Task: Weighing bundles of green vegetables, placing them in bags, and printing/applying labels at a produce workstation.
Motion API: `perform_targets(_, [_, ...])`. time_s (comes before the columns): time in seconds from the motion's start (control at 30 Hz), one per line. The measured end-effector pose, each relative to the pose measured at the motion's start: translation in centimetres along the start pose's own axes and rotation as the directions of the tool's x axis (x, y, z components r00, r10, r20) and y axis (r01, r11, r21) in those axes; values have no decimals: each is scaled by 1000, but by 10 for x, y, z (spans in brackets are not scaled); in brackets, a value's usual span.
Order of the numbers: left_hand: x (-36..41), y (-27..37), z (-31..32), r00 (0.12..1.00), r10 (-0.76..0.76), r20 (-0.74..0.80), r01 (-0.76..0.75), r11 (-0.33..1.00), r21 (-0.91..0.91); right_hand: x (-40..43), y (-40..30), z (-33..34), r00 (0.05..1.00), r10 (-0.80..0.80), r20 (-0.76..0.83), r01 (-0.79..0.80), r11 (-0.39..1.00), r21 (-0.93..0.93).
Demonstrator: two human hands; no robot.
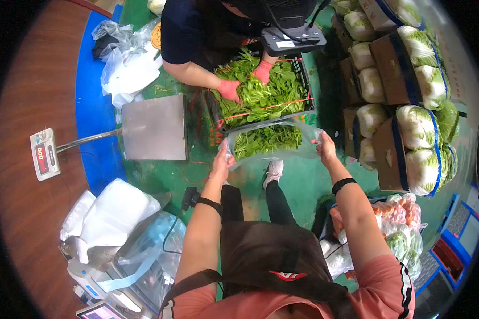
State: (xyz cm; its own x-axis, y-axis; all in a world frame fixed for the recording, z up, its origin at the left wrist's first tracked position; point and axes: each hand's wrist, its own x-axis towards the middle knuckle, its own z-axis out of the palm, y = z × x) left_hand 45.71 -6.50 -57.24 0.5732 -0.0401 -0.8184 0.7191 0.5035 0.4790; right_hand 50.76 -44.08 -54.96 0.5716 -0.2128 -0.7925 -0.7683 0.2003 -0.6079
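Note:
A clear plastic bag (309, 150) is stretched wide between my two hands, with leafy greens (267, 140) showing inside its mouth. My left hand (222, 161) pinches the bag's left edge. On the opposite edge, my right hand (325, 146) grips the plastic. Just beyond the bag stands a black plastic crate (309, 108) heaped with loose leafy greens (281, 85). A co-worker's two hands in pink gloves (228, 90) are down among the greens in that crate.
To the left is a platform scale (155, 127) with a lit display (44, 158). Banded cartons of napa cabbage (417, 127) are stacked at right. White plastic bags (115, 213) lie at lower left, near a weighing machine (86, 279). Bagged vegetables (399, 227) sit by my right arm.

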Motion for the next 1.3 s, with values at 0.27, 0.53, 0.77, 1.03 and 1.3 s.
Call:
perform_targets(0.27, [47,17,-12,982,-124,143,146,977,-154,45,-16,-5,992,121,-25,-119,990,74])
perform_targets(0.53, [61,16,22,991,-129,36,133,977,-166,81,11,-7,995,54,79,-54,999,-1])
perform_targets(0.77, [53,27,-4,990,-118,74,136,940,-314,74,-29,-29,986,150,68,-162,957,241])
perform_targets(1.03, [50,36,0,939,-225,260,311,879,-361,72,-29,-36,969,180,169,-222,937,271])
perform_targets(1.3, [50,42,4,946,-240,217,305,883,-357,72,-26,-13,924,275,265,-332,921,203])
